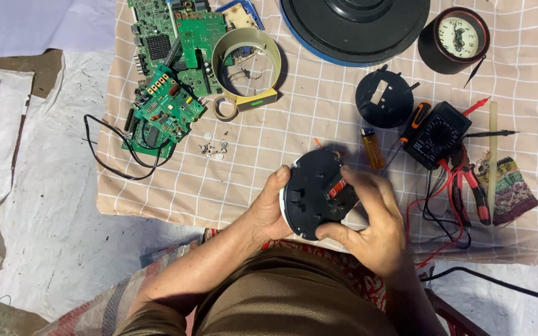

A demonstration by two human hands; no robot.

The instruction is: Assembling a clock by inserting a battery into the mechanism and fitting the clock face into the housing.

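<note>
Head view. The round black clock back, white-rimmed, was held above the near edge of the checked cloth, tilted toward the wearer so that its inner face could be seen. The left hand cupped its left rim, fingers curled behind as a support. The right hand gripped the right side, thumb under the lower rim and fingertips pressed near a small red part, probably a battery, though the view was too coarse to be sure. Tools lay within reach to the right: a multimeter with its leads, a screwdriver and red-handled pliers. Green circuit boards and a cream ring were set aside at the left; a small desk clock stood at the far right.
</note>
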